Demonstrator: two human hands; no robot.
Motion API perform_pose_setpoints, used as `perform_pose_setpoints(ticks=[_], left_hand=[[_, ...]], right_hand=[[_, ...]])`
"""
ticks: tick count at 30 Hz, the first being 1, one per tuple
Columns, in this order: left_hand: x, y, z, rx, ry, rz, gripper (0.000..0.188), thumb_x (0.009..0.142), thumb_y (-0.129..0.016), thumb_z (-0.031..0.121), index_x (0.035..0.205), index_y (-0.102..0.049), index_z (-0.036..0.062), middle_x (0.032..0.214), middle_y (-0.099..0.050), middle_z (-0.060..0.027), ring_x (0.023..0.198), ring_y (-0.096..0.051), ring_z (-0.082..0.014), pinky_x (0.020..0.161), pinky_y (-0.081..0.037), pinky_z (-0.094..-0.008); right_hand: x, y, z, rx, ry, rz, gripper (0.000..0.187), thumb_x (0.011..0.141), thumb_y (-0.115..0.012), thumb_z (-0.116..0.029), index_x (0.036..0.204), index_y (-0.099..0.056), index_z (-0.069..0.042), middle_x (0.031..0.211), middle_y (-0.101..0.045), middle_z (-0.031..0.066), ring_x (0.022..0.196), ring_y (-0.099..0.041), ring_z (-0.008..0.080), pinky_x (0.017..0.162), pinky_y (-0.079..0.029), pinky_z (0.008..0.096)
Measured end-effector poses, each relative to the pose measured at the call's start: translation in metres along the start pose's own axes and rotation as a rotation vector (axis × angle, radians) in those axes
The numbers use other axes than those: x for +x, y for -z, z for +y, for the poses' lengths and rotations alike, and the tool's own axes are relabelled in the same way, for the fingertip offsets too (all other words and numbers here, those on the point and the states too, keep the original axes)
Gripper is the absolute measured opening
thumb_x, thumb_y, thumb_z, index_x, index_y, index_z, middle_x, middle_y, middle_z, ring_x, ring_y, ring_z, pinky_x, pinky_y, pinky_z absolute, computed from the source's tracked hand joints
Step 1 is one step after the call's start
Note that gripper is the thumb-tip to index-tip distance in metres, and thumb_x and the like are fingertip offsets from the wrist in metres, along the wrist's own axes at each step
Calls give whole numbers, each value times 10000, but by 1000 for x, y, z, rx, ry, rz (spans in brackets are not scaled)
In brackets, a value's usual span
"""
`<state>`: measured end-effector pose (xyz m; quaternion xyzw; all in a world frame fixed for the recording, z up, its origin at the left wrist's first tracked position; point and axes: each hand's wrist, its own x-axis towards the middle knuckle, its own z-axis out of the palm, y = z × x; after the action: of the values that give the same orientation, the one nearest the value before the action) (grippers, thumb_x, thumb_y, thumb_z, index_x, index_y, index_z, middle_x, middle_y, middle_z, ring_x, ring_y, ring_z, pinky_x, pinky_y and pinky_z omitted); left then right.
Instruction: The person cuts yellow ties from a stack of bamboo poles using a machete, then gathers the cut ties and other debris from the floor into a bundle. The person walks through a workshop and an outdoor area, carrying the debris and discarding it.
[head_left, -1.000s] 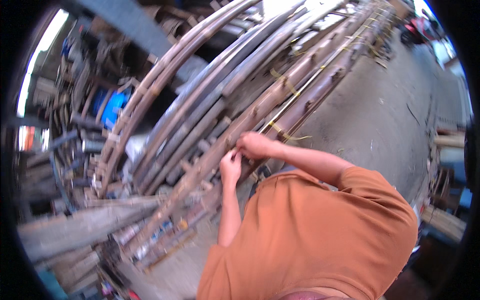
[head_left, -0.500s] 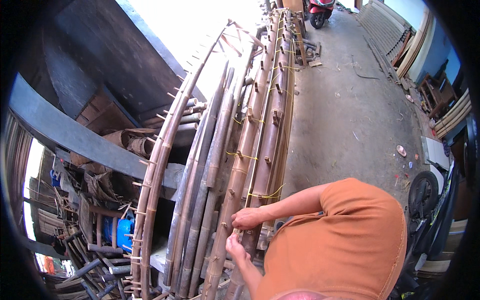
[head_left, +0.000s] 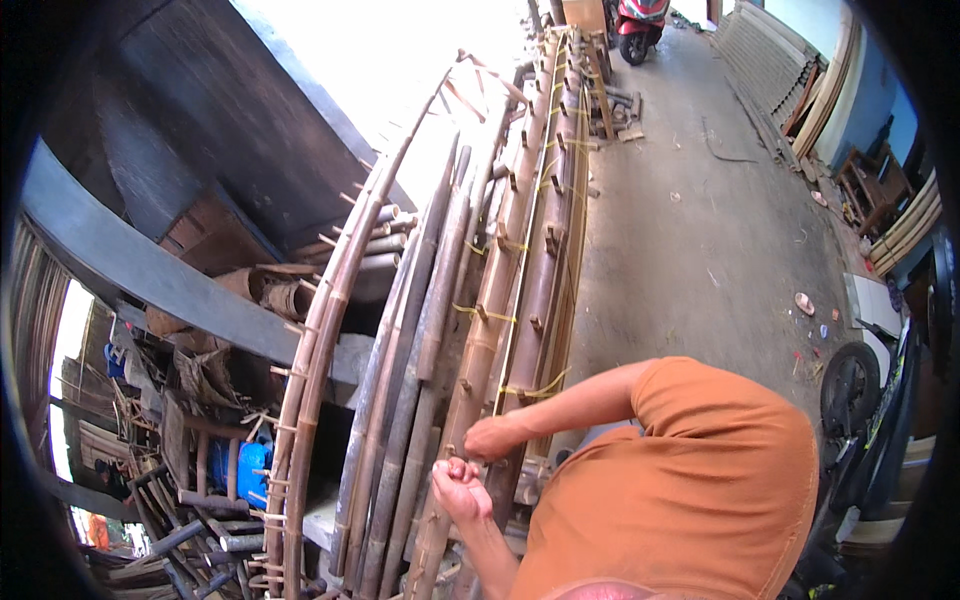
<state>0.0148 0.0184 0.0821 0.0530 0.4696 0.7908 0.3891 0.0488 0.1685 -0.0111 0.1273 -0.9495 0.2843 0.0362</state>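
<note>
My right hand (head_left: 493, 438) is closed above a brown bamboo pole (head_left: 512, 292) fitted with short wooden pegs. Just below it, my left hand (head_left: 462, 491) is turned palm up, its fingers curled in. The two hands nearly meet, and whatever they pinch is too small or hidden to name. Beside that pole runs a darker bamboo pole (head_left: 543, 290), also pegged. Yellow ties (head_left: 535, 388) wrap the pair at intervals, and one has loose ends just beyond my right hand.
Left of the pegged pair lie grey bamboo poles (head_left: 420, 290) and a curved bamboo ladder (head_left: 318, 350) with rungs sticking out. A blue bundle (head_left: 253, 470) sits among cut bamboo pieces. Along the right are a concrete floor (head_left: 690, 250), a wheel (head_left: 850, 385) and a red motorbike (head_left: 640, 25).
My left hand has shifted a little left and rolled palm up, its fingers curling. My right hand stays close to where it was, and the view has tilted slightly.
</note>
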Motion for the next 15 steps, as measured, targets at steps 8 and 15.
perform_pose_setpoints(ticks=[8, 15], left_hand=[[2, -8, 20, 38, -14, -76, 193, 953, -447, 191, 768, -408, 150, 714, -422, 17, 621, -364, -97, 634, -351, -290], [-15, -57, 49, 967, -679, -71, 171, 949, -523, 110, 800, -464, 48, 864, -505, -64, 807, -475, -146, 766, -391, -291]], right_hand=[[-1, 10, -11, -107, -171, -116, 240, 721, -653, -246, 872, -708, -68, 844, -680, 164, 844, -661, 345, 697, -526, 465], [-73, 45, -26, 130, -185, 386, 277, 794, -683, -247, 1021, -650, -91, 967, -604, 145, 934, -602, 338, 769, -491, 440]])
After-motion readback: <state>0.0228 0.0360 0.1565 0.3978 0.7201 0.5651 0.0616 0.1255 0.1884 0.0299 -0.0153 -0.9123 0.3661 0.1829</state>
